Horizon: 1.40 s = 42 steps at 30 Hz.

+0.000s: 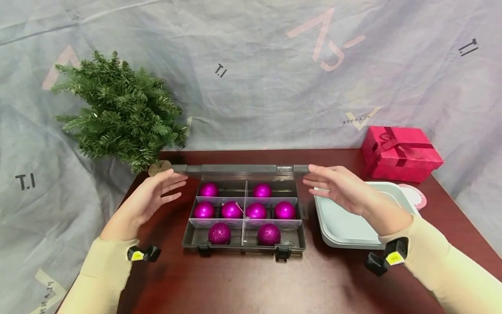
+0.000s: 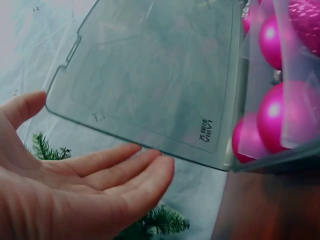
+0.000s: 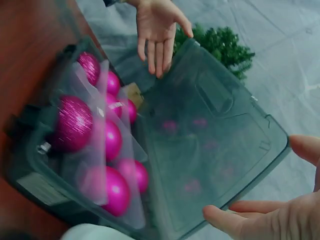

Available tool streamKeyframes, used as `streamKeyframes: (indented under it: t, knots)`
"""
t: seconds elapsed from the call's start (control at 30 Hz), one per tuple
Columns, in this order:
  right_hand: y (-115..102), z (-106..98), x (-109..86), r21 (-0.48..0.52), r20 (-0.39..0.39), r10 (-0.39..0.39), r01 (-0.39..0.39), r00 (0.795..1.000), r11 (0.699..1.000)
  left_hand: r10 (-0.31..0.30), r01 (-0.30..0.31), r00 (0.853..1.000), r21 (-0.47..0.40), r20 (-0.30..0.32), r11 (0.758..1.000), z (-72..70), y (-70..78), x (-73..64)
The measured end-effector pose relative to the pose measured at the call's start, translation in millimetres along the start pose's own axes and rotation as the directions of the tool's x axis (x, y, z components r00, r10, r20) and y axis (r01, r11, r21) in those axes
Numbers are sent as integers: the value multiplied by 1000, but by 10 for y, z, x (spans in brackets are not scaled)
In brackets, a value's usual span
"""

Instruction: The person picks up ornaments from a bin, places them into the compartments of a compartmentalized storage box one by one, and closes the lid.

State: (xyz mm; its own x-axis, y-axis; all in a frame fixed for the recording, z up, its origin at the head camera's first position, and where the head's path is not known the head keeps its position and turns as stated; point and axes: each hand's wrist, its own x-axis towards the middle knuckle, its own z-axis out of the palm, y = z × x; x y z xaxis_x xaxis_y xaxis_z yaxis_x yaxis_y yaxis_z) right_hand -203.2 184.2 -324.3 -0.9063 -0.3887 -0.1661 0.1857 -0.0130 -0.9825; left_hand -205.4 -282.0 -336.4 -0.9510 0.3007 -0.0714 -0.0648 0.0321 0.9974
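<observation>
A translucent grey compartment box point(image 1: 232, 249) stands on the table with its lid point(image 2: 155, 75) raised. Smooth magenta baubles point(image 1: 284, 210) sit in the middle and back compartments; two glittery baubles point(image 1: 269, 234) lie in the front ones. At the lid's left side is my left hand point(image 1: 150, 198), its thumb by the upper corner and its nearly straight fingers along the edge. My right hand point(image 1: 339, 187) mirrors it on the right side, thumb at the corner and extended fingers by the edge. Neither hand curls round the lid.
An artificial fir tree point(image 1: 121, 113) stands at the back left. To the right of the box is a pale plastic tray point(image 1: 349, 218), partly behind my right forearm. A red gift box point(image 1: 401, 152) sits at the back right, near a round pink-and-white item point(image 1: 415, 196). Grey cloth hangs behind.
</observation>
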Motion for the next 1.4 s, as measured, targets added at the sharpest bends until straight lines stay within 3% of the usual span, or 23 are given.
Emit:
streamKeyframes:
  t: [0.2,0.33,0.47,0.7,0.97,1.23,1.4]
  knots:
    - [254,115,-228,8,-66,-77,78,995,997,143,-138,989,-167,23,976,-34,-236,-249]
    - [400,187,-366,-93,-93,-91,82,991,992,179,-159,979,-187,101,970,-63,-386,-349]
    - [487,263,-474,-254,-91,-103,77,990,964,160,-132,974,-172,161,976,-77,-525,-436]
    - [623,386,-572,-501,-62,-133,84,989,861,119,-99,977,-121,178,988,-66,-756,-542]
    - [823,480,-623,-436,-18,-154,131,988,890,103,-76,972,-136,210,988,-39,-945,-598]
    - [993,560,-663,-546,-66,-216,146,974,825,52,-23,979,-148,197,989,-23,-1076,-609]
    - [1078,592,-661,-565,-83,-242,155,967,810,43,-20,986,-143,162,990,4,-1130,-612]
